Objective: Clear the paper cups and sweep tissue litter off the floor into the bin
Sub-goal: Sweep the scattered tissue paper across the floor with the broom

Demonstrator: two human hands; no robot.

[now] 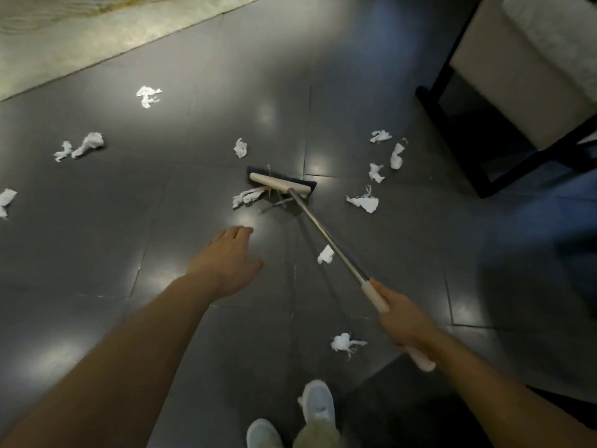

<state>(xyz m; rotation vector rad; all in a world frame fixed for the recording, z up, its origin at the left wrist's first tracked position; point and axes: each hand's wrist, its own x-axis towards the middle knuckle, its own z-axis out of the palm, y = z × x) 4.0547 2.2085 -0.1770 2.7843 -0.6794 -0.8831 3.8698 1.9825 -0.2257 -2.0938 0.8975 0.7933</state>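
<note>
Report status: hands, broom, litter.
Right hand grips broom handle; left hand empty. Broom head against one tissue; others scattered all round. Chair close on right.

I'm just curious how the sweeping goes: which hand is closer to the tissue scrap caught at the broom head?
Left. The left hand hovers open just short of the tissue scrap; the right hand is farther back, gripping the broom handle.

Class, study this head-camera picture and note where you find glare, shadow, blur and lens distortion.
Head view throughout: soft glare patches dot the glossy dark floor, brightest just right of the broom head; deep shadow fills the lower right; the right hand gripping the broom handle looks slightly blurred; the wide lens stretches the left forearm toward the lower corner.
</note>
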